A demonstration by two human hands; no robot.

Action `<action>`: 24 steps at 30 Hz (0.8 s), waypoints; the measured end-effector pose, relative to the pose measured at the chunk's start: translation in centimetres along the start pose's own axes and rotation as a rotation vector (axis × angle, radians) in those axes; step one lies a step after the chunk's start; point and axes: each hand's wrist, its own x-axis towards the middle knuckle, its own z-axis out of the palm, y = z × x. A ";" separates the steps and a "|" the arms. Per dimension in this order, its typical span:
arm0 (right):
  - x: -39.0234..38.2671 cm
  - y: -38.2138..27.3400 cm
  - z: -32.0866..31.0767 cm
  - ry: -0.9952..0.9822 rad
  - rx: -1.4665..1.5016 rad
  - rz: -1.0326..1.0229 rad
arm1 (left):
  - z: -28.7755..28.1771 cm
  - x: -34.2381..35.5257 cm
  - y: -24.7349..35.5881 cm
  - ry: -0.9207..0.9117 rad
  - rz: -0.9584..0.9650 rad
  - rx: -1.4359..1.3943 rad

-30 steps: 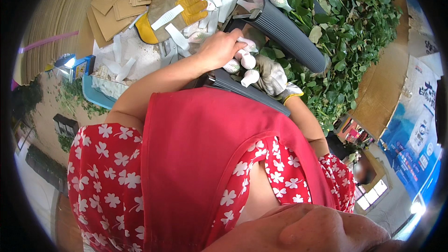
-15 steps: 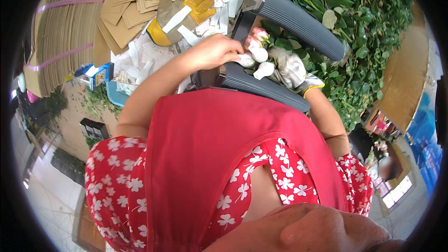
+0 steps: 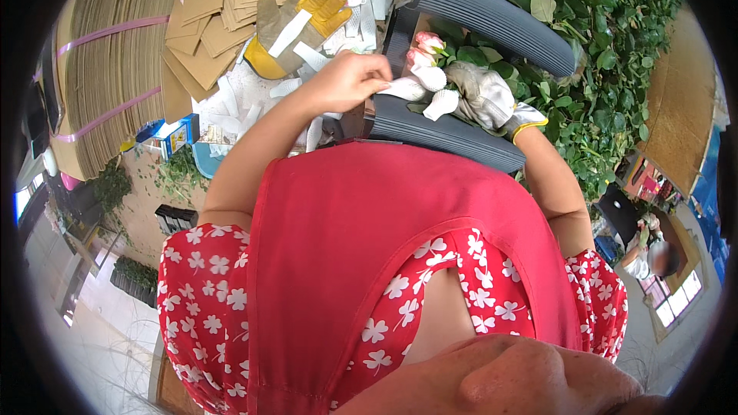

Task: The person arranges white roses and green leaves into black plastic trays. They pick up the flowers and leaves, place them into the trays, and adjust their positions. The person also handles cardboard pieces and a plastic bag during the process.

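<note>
My left hand [image 3: 350, 83] is bare, its thumb and fingertips pinching the open end of a white foam net sleeve [image 3: 406, 89]. My right hand [image 3: 486, 98], in a grey-white work glove with a yellow-edged cuff, is closed around a small bunch of roses. Pink rose heads [image 3: 424, 48] show bare at the far side of the bunch. White net sleeves [image 3: 440, 105] cover other heads beside them. The stems are mostly hidden by the glove and leaves. The bunch lies between two dark grey ribbed arms, over the nearer ribbed arm [image 3: 446, 137].
The farther ribbed arm [image 3: 503, 11] slants to the right. Leafy rose stems [image 3: 592, 69] heap up beyond it. Loose net sleeves and a yellow-grey glove [image 3: 296, 27] lie at the back left, next to cardboard sheets [image 3: 204, 11] and a strapped cardboard stack [image 3: 115, 61]. Another person [image 3: 653, 257] is at far right.
My left hand has drawn slightly left, away from the rose heads, with the net sleeve's end stretched between. My right hand still holds the bunch. The whole view has shifted a little.
</note>
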 end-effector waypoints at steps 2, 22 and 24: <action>-0.3 -0.2 0.0 0.016 0.008 0.005 | -3.3 -1.6 -2.1 0.075 -0.005 0.048; 0.0 0.0 0.3 0.010 -0.001 0.107 | -0.4 1.7 7.3 -0.110 0.565 0.560; 0.1 -0.2 0.2 -0.023 -0.006 0.138 | 0.9 3.6 8.3 -0.336 0.579 0.703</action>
